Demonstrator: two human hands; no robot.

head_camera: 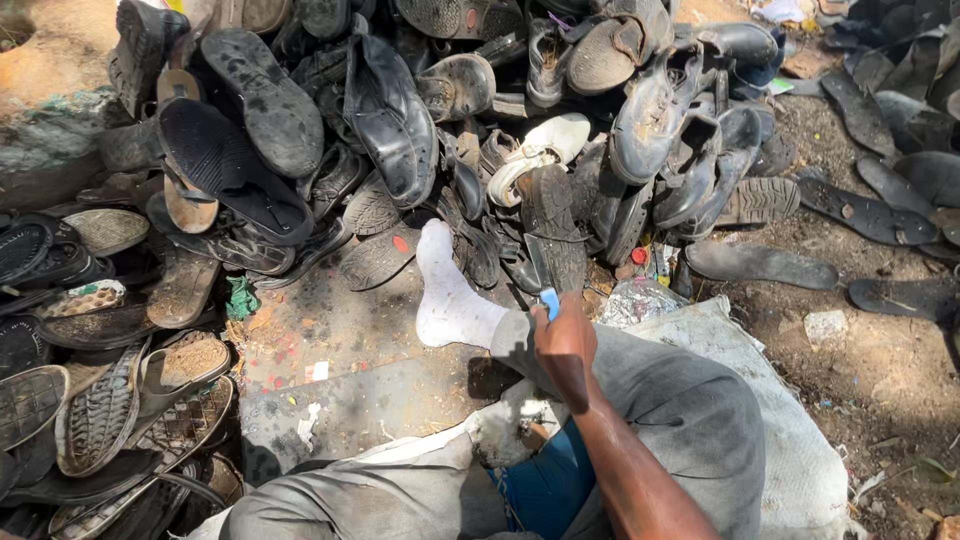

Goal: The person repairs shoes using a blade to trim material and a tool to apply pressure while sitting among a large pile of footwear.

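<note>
My right hand (563,342) reaches forward over my right knee, fingers closed on a small blue object (549,302) that sticks out above the knuckles; I cannot tell what the object is. The hand is just below a dark worn shoe sole (553,232) at the foot of a big pile of old black shoes (400,130). My foot in a white sock (447,290) rests on the ground just left of the hand. My grey trousers (680,410) fill the lower middle. My left hand is out of view.
Loose soles and sandals (100,400) lie stacked at the left. Flat black soles (760,265) are scattered on the dirt at the right. A white shoe (540,150) sits in the pile. I sit on a pale sack (790,440). A flat worn slab (340,330) lies by my foot.
</note>
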